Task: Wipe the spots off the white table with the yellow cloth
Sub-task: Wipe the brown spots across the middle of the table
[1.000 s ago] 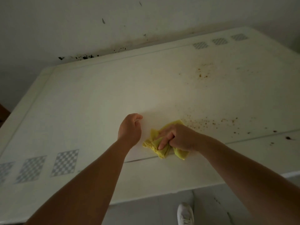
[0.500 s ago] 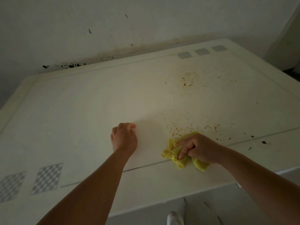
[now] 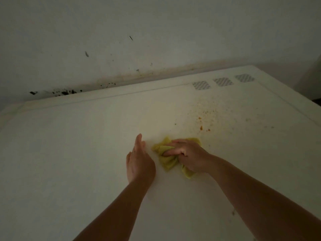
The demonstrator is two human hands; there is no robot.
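Fingers (image 3: 171, 148) of the right hand (image 3: 189, 156): curled down over the yellow cloth (image 3: 166, 161), which is bunched and pressed flat to the white table (image 3: 69, 153). Left hand (image 3: 139, 162): opened out, fingers straight and close together, holding nothing, edge-on just left of the cloth; half a second ago it was a loose fist.

Head view, item by item:
- Cloth: now further in from the near edge than before, with the seam line that ran under it out of sight. It lies just short of the orange spots (image 3: 201, 127).
- Spots near the cloth: the dense brown scatter seen beside it earlier does not show around it now, so that patch seems cleared, though the dim light may hide faint marks.
- Remaining: orange spots and a pale speckled haze beyond the cloth towards the three checkered squares (image 3: 223, 82); one small mark (image 3: 233, 213) near the right forearm.
- Judgement: part done; the far right patch is next in reach.
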